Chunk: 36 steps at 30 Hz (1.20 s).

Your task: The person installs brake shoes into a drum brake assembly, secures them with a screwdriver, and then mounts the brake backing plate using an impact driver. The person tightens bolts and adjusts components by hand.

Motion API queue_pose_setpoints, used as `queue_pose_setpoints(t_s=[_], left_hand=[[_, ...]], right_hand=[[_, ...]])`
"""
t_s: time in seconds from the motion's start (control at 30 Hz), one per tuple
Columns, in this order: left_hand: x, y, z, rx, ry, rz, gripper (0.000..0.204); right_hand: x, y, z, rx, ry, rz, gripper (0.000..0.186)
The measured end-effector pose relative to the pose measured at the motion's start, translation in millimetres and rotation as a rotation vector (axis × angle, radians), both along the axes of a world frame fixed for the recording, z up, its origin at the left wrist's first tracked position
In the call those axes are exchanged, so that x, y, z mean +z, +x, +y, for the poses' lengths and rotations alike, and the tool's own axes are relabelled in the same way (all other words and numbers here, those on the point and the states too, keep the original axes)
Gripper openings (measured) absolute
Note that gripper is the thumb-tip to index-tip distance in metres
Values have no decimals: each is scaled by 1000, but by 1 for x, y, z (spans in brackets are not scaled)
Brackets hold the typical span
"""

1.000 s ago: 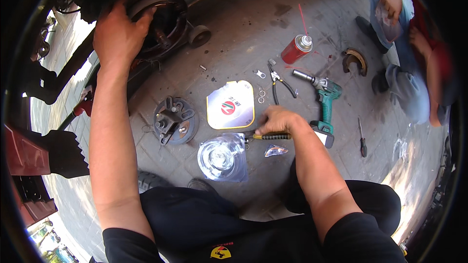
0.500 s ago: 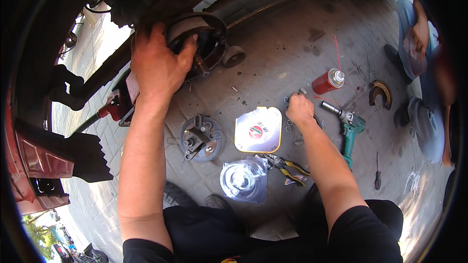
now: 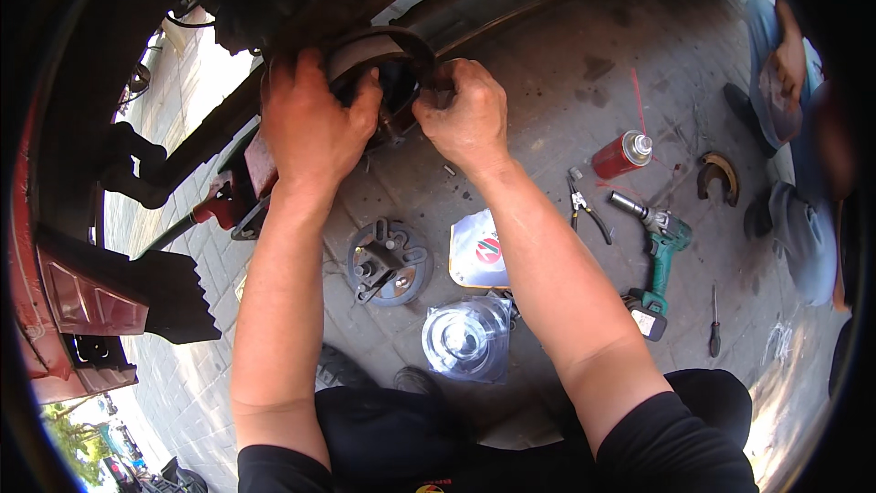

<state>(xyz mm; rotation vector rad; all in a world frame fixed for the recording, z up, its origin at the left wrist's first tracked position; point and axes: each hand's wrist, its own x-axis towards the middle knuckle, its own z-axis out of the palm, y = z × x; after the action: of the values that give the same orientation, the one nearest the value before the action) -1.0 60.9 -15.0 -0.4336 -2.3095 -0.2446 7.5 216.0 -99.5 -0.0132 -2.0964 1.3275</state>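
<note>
My left hand point(image 3: 315, 123) grips a curved metal band point(image 3: 392, 36) mounted under the red vehicle, with the thumb reaching toward its inside and the fingers over its outer side. A metal shaft point(image 3: 392, 128) juts out below the thumb. At the band's right end, my right hand point(image 3: 467, 114) is closed with fingers and thumb pinched together; what lies between them is hidden. Beneath my hands, on the ground, rests a round metal plate point(image 3: 391, 263) with a bracket and bolts on it.
Around my right arm lie pliers point(image 3: 589, 210), a red spray can point(image 3: 620, 155), a green cordless impact wrench point(image 3: 662, 256), a screwdriver point(image 3: 714, 324) and a curved brake shoe point(image 3: 719, 178). A white box point(image 3: 474, 251) and a clear plastic package point(image 3: 465, 340) are nearer me. Another person point(image 3: 789, 82) is at right.
My right hand has moved up and left from the small parts on the ground to the band's right end. My left hand keeps its hold. Pliers and the wrench's battery are uncovered.
</note>
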Motion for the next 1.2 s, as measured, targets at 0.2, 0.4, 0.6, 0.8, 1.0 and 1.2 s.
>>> queue_pose_setpoints(t_s=[0.2, 0.4, 0.6, 0.8, 1.0, 1.2], left_hand=[[-4, -2, -1, -16, -13, 33, 53], [-5, -3, -1, 14, -30, 8, 52], [-2, -1, 0, 18, -5, -46, 53], [1, 9, 13, 133, -145, -25, 70], [-8, 3, 44, 243, -310, -67, 74], [-8, -3, 46, 253, -401, -13, 68]], right_hand=[[-5, -3, -8, -78, 22, 14, 19], [-9, -4, -19, -145, 16, 97, 21], [-24, 8, -2, -121, -12, 54, 22], [-86, 87, 95, -243, 186, -585, 27], [-120, 183, 98, 201, 416, -923, 40], [-87, 240, 118, 929, 973, -1101, 60]])
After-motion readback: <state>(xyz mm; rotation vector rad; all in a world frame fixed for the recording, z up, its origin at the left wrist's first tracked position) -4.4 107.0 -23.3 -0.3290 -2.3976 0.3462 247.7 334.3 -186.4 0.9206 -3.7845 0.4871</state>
